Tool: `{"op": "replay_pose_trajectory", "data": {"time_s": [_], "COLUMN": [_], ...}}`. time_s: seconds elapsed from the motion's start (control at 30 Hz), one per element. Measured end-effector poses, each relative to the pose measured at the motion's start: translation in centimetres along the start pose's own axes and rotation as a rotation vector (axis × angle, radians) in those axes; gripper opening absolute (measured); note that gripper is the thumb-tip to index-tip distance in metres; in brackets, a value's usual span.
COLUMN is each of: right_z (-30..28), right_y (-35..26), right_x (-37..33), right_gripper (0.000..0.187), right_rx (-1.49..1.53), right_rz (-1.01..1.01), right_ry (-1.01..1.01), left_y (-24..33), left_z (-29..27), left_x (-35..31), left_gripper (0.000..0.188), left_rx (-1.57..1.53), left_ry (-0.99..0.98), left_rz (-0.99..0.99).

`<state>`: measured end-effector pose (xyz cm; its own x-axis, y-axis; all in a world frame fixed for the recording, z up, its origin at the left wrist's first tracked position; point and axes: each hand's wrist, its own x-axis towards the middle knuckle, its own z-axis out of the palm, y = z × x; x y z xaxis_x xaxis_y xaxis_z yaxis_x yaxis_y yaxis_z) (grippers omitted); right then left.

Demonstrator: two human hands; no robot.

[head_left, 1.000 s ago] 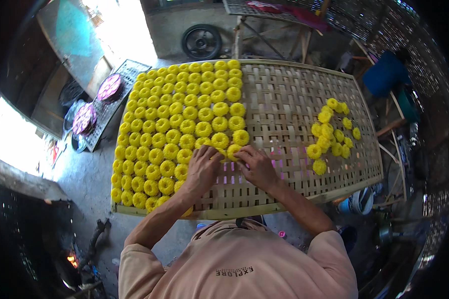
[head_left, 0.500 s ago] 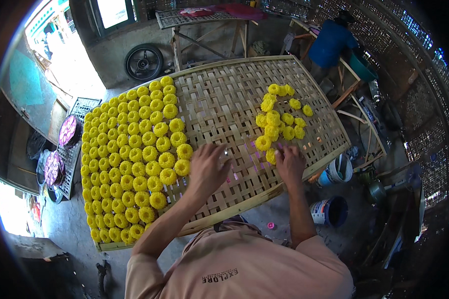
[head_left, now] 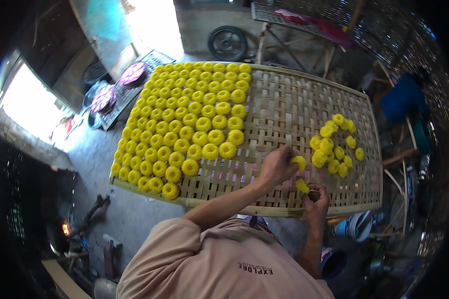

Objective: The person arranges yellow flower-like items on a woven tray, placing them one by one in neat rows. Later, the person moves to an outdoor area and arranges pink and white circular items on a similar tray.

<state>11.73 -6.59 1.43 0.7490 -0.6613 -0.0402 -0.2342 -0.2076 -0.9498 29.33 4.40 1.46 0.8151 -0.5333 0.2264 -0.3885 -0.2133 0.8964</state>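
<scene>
A yellow noodle-like ring is pinched in the fingers of my left hand, just left of the loose pile. Nearer the front edge, my right hand grips a second yellow ring between thumb and fingers. Both hands are over the woven bamboo rack. Close rows of matching yellow rings cover the rack's left part. To the right, a loose cluster of rings lies partly heaped, with several scattered beside it.
A wheel leans against the back wall near another table. A person in blue is beyond the rack's right end. Buckets stand below its right front edge. A small fire burns at lower left.
The view has turned left. My left hand, empty before near the rows, has moved right and now holds a ring. My right hand has drawn a ring away from the cluster toward the front edge.
</scene>
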Motion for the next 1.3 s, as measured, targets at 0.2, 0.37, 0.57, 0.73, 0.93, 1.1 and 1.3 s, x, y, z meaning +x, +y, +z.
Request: {"op": "replay_pose_trajectory", "data": {"time_s": [0.2, 0.37, 0.57, 0.73, 0.93, 1.1, 1.3], "right_z": [7.3, 14.8, 18.8, 17.3, 9.3, -1.0, -5.0], "right_y": [-2.3, -5.3, -4.1, -5.4, -3.7, -1.7, 0.8], "right_x": [1.7, 3.0, 4.3, 3.9, 7.8, 14.5, 17.9], "right_gripper": [0.027, 0.02, 0.018, 0.021, 0.025, 0.038, 0.051], "right_rx": [0.211, -0.011, -0.265, -0.285, -0.093, -0.643, -0.784], "right_rz": [-0.253, -0.527, -0.888, -0.927, -0.608, -0.646, -0.264], "right_ry": [-0.369, -0.592, -0.558, -0.508, -0.13, 0.296, 0.15], "left_y": [-1.6, -3.0, -3.6, -4.9, 1.3, 1.0, -0.7], "left_z": [-14.2, -17.7, -17.9, -18.5, -12.4, -1.0, 11.6], "left_x": [-8.8, -10.3, -10.1, -10.5, -6.5, -0.7, 4.7], "left_gripper": [0.029, 0.025, 0.022, 0.019, 0.023, 0.031, 0.041], "left_rx": [0.195, 0.618, 0.774, 0.748, 0.379, 0.291, 0.426], "left_ry": [0.382, 0.327, 0.359, 0.422, 0.4, 0.049, -0.085], "left_rz": [-0.182, -0.271, -0.173, -0.109, 0.02, 0.086, 0.089]}}
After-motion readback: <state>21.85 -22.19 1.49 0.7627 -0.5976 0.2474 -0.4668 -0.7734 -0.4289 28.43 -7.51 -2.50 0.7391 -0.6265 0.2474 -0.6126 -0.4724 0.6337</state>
